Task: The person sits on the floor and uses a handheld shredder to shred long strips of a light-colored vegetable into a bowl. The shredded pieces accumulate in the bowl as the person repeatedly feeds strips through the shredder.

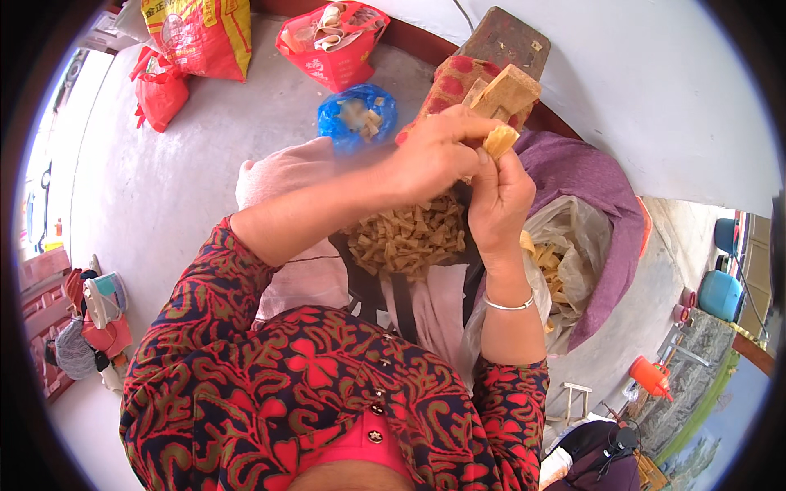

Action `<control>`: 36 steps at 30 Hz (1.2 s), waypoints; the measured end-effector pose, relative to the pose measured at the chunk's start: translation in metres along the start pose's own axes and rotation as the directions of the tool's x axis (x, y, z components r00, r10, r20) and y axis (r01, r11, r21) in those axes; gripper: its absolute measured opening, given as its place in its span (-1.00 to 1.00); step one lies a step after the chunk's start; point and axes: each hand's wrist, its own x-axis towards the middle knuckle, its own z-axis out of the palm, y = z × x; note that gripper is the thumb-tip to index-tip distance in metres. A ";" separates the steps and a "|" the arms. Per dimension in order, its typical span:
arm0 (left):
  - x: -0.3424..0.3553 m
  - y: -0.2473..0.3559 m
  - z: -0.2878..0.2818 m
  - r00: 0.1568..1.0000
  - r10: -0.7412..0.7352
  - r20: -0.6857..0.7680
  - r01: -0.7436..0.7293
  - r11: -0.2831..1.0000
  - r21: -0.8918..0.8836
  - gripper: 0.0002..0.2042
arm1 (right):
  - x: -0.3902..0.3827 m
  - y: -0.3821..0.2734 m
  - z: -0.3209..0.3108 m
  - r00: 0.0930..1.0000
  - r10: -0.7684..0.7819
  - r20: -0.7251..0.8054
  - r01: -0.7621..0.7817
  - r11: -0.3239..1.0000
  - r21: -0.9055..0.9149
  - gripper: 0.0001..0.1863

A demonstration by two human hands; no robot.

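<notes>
Both my hands meet in front of me over a dark container of small tan folded pieces (409, 237). Pinched between their fingertips is a folded yellowish-tan piece (501, 141). My left hand (438, 151), reaching across from the left, is closed with its fingers against the piece's near end. My right hand (499, 196), a silver bangle on its wrist, grips the piece from below with thumb and fingers. Beside the right wrist, a clear plastic bag (580, 229) holds yellowish strips (548, 266), set inside a purple cloth sack (618, 176). The container's rim is partly hidden by my forearm.
Beyond my hands stand a wooden block (512, 94) and a red-patterned cushion (450, 82). A blue plastic bag (332, 114) with pale pieces and a red box (336, 65) sit on the floor. Red bags (160, 90) lie far left; a white wall (655, 98) rises right.
</notes>
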 end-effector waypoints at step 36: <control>0.011 -0.003 -0.022 0.968 -0.132 0.213 0.163 0.977 -0.136 -0.83 | 0.016 0.009 -0.030 0.835 0.355 0.420 -0.549 0.487 0.679 -0.85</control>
